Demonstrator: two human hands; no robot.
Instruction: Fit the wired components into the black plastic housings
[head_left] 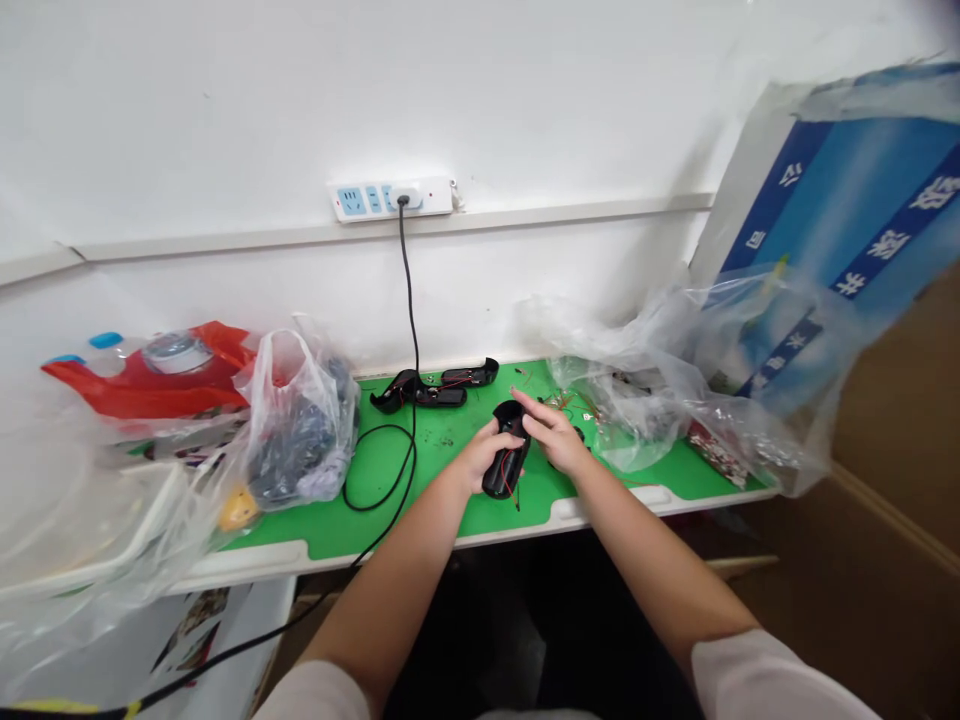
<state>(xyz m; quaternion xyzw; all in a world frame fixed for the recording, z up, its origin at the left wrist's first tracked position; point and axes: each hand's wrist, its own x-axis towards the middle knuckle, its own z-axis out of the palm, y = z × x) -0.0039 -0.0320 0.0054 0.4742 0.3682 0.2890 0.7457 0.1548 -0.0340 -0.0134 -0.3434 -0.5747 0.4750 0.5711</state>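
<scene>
Holding a hollow black plastic shell (496, 486) over the green-topped table (442, 520), your left hand (481, 456) is wrapping its fingers around one side, while your right hand (556, 438) is touching the upper end, fingers loosely extended. A thin red wire (504, 470) is trailing from the shell (its dark tip poking past the lower end). Beyond, more black plastic shells (442, 398) are lying before the white wall (480, 290) and its mounted white power strip (439, 194).

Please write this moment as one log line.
Left hand: grips black casing; right hand: touches casing's far end; red wire: at casing; other casings: on green tabletop.
</scene>
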